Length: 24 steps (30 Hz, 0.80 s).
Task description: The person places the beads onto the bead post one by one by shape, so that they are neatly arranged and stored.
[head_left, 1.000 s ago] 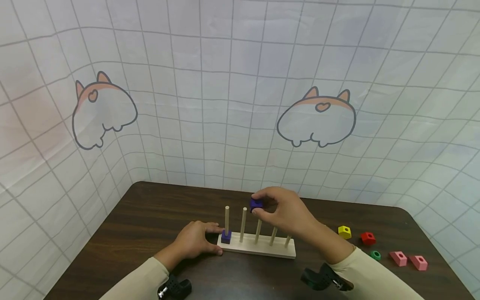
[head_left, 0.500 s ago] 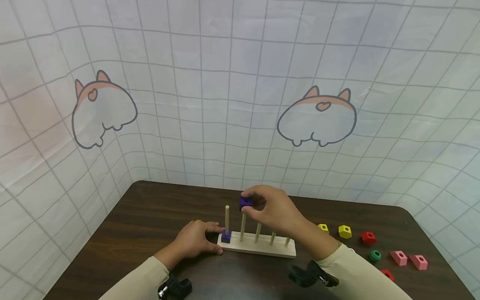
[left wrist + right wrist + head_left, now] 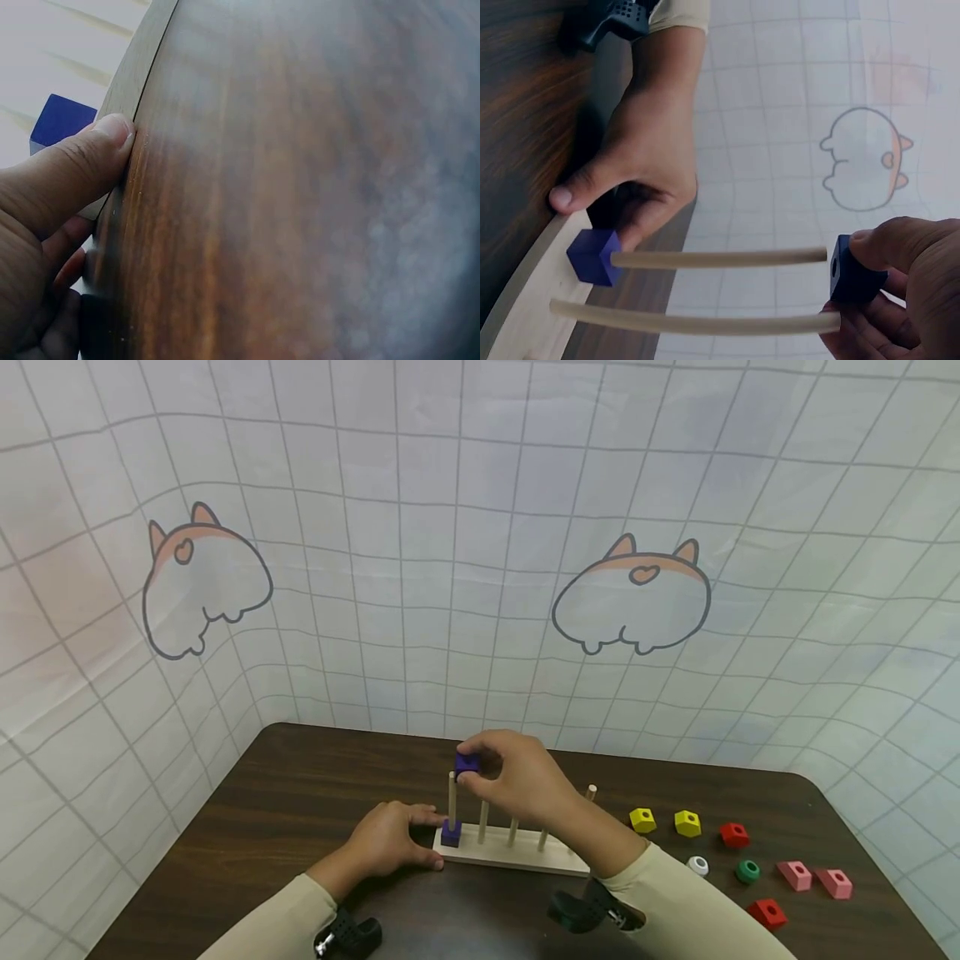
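A pale wooden peg board [image 3: 510, 855] with several upright pegs stands on the dark table. A purple block [image 3: 451, 834] sits at the foot of its leftmost peg [image 3: 452, 800]. My left hand [image 3: 390, 839] holds the board's left end, thumb [image 3: 82, 161] along the front edge and fingers at the far side. Between thumb and fingers my right hand [image 3: 521, 781] pinches a second purple block [image 3: 467, 763] at the top of that peg. In the right wrist view the held block's hole [image 3: 835, 268] faces the peg tip, with a thin gap between them.
Right of the board lie two yellow blocks [image 3: 687, 823], red blocks [image 3: 735, 836], a green ring [image 3: 747, 871], a white ring [image 3: 697, 865] and two pink blocks [image 3: 795, 875]. A grid-patterned cloth [image 3: 420, 568] hangs behind the table [image 3: 337, 760].
My right hand has carried the purple block leftward, past the second peg, to the top of the leftmost peg. The left hand has stayed on the board.
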Available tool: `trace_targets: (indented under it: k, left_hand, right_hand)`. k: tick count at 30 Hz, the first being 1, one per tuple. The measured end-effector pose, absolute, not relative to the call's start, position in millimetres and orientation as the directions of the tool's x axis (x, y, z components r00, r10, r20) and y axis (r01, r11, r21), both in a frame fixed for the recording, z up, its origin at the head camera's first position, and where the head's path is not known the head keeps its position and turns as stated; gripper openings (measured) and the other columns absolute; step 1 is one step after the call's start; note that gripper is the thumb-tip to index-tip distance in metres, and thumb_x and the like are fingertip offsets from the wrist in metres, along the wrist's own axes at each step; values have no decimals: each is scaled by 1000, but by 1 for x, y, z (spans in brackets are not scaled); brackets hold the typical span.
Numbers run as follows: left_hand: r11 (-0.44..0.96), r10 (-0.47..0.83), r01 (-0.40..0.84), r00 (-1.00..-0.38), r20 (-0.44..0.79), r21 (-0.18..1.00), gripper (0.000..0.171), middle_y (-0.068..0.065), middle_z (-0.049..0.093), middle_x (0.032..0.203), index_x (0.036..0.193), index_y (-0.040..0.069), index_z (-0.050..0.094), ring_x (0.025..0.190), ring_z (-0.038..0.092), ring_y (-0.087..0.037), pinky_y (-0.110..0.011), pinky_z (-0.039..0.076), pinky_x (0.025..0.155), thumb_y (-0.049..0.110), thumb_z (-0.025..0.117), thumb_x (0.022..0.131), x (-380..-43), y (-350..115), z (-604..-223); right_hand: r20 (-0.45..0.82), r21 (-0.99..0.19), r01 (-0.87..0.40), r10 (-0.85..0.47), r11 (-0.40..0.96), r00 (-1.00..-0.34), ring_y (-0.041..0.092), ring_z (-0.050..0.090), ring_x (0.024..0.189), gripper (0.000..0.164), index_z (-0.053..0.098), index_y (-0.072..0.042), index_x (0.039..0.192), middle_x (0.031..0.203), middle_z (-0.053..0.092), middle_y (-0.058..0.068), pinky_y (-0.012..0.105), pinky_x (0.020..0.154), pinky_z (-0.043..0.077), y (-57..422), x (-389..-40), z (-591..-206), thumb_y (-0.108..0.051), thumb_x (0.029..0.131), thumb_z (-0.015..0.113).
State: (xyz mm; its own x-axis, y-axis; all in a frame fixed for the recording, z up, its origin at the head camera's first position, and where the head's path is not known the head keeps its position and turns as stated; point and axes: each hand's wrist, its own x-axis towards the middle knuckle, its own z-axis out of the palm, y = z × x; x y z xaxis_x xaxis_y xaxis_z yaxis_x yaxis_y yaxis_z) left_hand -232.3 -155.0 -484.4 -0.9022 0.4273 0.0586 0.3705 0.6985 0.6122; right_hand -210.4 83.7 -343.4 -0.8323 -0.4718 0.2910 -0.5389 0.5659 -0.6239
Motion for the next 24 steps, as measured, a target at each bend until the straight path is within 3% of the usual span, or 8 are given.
trace_targets:
  k: [12,24]
  left_hand:
    - [694,433,385,-898,74,608,61,-11,67,134,121,20,78,127,59,-39,-57,46,103,46,94,69,-233,-156,-486]
    - [688,435,386,-897,76,614,62,-10,67,133,122,19,78,126,59,-38,-57,46,104,46,94,69,-232,-157,-486]
  right_hand:
    - [266,-668,-486,-429,563,-863,8,68,92,29,71,-13,121,103,71,-8,30,81,57,70,-208,-348,-20,93,78]
    - [265,-610,-480,-408,631,-874,11,65,94,28,70,-7,121,110,68,0,24,79,56,56,-197,-356,-15,95,76]
